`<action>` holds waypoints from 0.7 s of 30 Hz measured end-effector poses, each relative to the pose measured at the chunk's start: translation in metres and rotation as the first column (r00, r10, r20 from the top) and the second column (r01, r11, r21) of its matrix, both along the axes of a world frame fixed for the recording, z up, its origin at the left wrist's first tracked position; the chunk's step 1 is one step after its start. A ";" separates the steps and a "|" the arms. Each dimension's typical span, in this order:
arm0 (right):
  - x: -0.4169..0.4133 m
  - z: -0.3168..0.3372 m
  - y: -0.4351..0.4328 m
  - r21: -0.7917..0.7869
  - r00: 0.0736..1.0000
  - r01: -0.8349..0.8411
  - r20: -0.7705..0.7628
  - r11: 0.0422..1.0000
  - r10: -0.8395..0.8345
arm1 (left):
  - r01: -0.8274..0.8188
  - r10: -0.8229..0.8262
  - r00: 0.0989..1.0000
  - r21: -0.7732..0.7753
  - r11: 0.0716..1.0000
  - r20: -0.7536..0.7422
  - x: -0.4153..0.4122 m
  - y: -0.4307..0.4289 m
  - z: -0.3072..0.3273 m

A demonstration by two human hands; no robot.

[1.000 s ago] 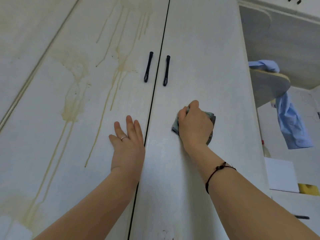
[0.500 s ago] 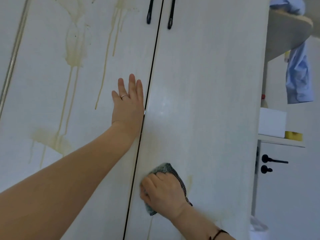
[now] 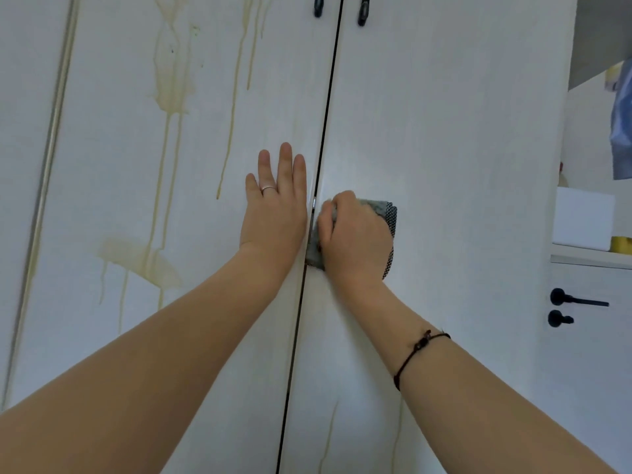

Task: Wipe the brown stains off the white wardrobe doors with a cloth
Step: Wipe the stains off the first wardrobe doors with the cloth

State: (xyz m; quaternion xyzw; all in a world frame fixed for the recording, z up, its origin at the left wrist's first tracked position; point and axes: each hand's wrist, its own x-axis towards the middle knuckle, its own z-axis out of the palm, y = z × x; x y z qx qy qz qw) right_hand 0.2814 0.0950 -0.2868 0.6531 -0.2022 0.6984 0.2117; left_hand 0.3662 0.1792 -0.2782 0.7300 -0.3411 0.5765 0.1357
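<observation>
Two white wardrobe doors meet at a dark vertical gap. The left door (image 3: 119,336) carries brown stains (image 3: 171,83): a blotch with long drips and a smear lower down (image 3: 140,258). The right door (image 3: 461,138) shows faint thin drips near the bottom (image 3: 328,436). My left hand (image 3: 275,213) lies flat on the left door beside the gap, fingers straight, a ring on one finger. My right hand (image 3: 355,234) grips a grey-green cloth (image 3: 388,213) with a dark mesh side and presses it on the right door next to the gap.
Two black door handles (image 3: 363,10) sit at the top edge. At the right are a shelf (image 3: 588,260) with a white box (image 3: 583,222) and a yellow item, a hanging blue garment (image 3: 622,131), and a white door with a black lever handle (image 3: 578,299).
My right hand with the cloth moved up the right door, from low down to level with my left hand. The view tilted slightly; my left hand stayed flat on the left door.
</observation>
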 end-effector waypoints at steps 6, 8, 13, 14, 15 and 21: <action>0.003 -0.097 -0.003 -0.334 0.961 -0.134 -0.274 0.933 0.040 | 0.023 -0.022 1.000 0.035 0.999 -0.009 -0.006 0.007 0.000; -0.010 -0.127 -0.007 -0.367 0.913 -0.167 -0.407 0.915 0.004 | 0.020 -0.020 1.000 0.035 0.999 0.007 -0.005 0.009 -0.001; -0.048 -0.113 -0.024 -0.488 0.736 -0.265 -0.660 0.832 -0.153 | -0.019 0.019 1.000 0.023 1.000 0.004 -0.006 0.005 0.000; -0.053 -0.092 -0.026 -0.470 0.727 -0.237 -0.667 0.850 -0.166 | -0.026 0.026 1.000 0.026 0.999 -0.003 -0.007 0.003 0.000; -0.059 -0.068 -0.028 -0.430 0.747 -0.183 -0.646 0.884 -0.159 | -0.028 0.028 1.000 0.026 0.999 -0.015 -0.008 0.002 0.001; -0.076 0.023 -0.045 -0.075 0.971 0.134 -0.189 0.988 -0.146 | -0.055 0.055 0.998 -0.002 0.998 0.005 -0.005 -0.006 -0.003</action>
